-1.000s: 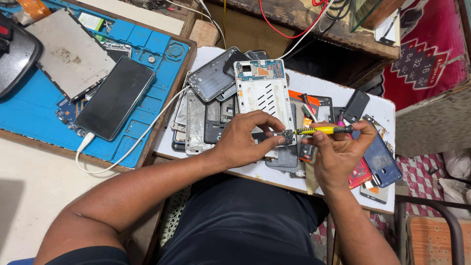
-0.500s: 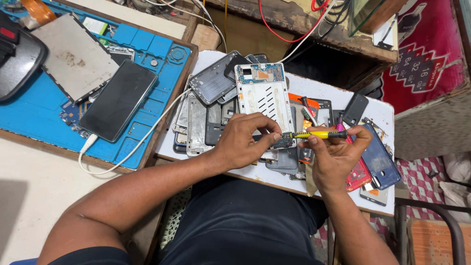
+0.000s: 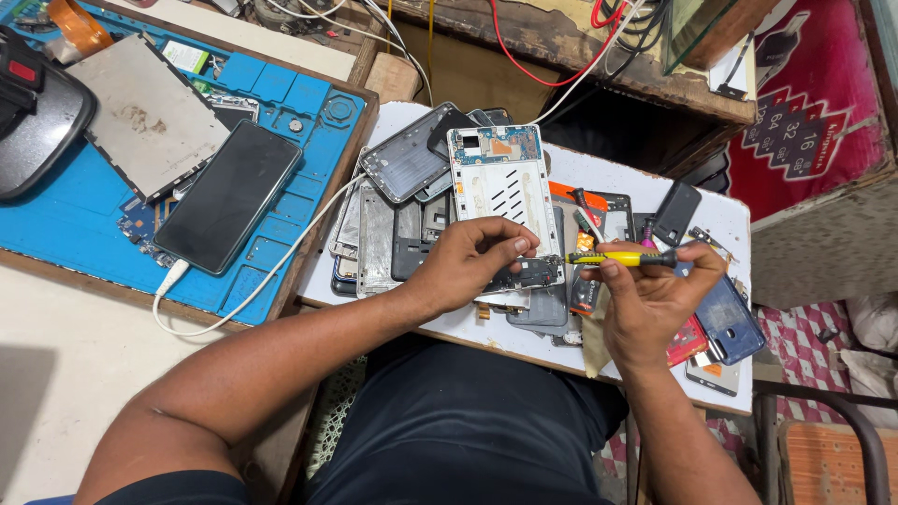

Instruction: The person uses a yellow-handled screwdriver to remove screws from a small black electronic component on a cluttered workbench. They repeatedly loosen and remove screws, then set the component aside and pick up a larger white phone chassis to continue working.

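My left hand (image 3: 468, 260) pinches the lower edge of a white opened phone frame (image 3: 500, 192) with an exposed circuit board at its top. It lies on a pile of phone parts on a white board (image 3: 725, 217). My right hand (image 3: 655, 301) grips a yellow-handled screwdriver (image 3: 622, 259) held level, its tip pointing left to a small dark part (image 3: 533, 273) at the frame's bottom, right by my left fingers.
A blue work mat (image 3: 70, 220) at left carries a black phone (image 3: 229, 196) on a white cable (image 3: 281, 271), a grey metal plate (image 3: 145, 117) and a black device (image 3: 33, 117). Grey phone frames (image 3: 374, 234), dark covers and a blue case (image 3: 734, 323) crowd the board. Wires hang behind.
Both hands stay at the bottom of the white frame. The view has drifted slightly; the screwdriver remains level with its tip at the same spot.
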